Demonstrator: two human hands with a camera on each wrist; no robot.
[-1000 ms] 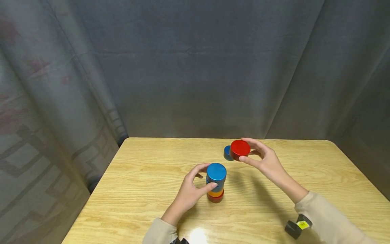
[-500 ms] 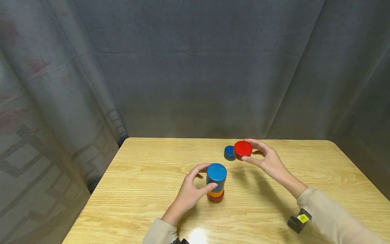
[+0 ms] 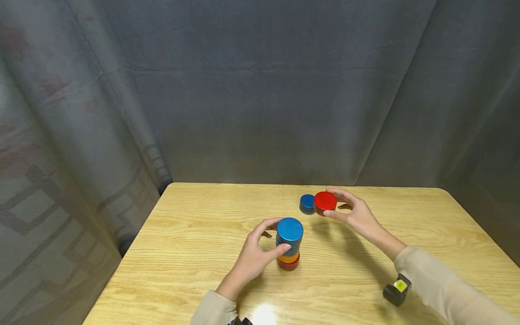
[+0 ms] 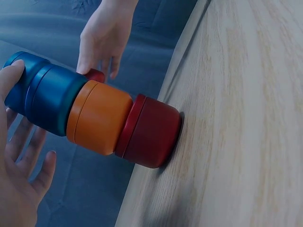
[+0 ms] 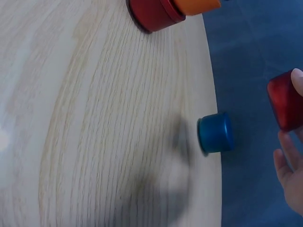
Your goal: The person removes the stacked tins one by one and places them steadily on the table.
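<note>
A stack of small round metal tins stands upright on the table: a dark red tin (image 4: 154, 132) at the bottom, an orange tin (image 4: 101, 118) over it, then a blue tin (image 4: 56, 99). My left hand (image 3: 253, 258) grips the topmost blue tin (image 3: 290, 230) between thumb and fingers; it sits in line with the stack. To the right and farther back, my right hand (image 3: 359, 220) holds a bright red tin (image 3: 325, 201) by its sides, above the table. Just left of that red tin in the head view, a lone blue tin (image 5: 215, 133) rests on the table.
The light wooden table (image 3: 195, 225) has its far edge close behind the lone blue tin. Grey curtains (image 3: 260, 99) hang behind and at both sides. A black device with a yellow label (image 3: 397, 290) is at the right sleeve.
My right hand has shifted slightly right and then a little lower with the red tin, which covers less of the lone blue tin. The left hand and stack hold still.
</note>
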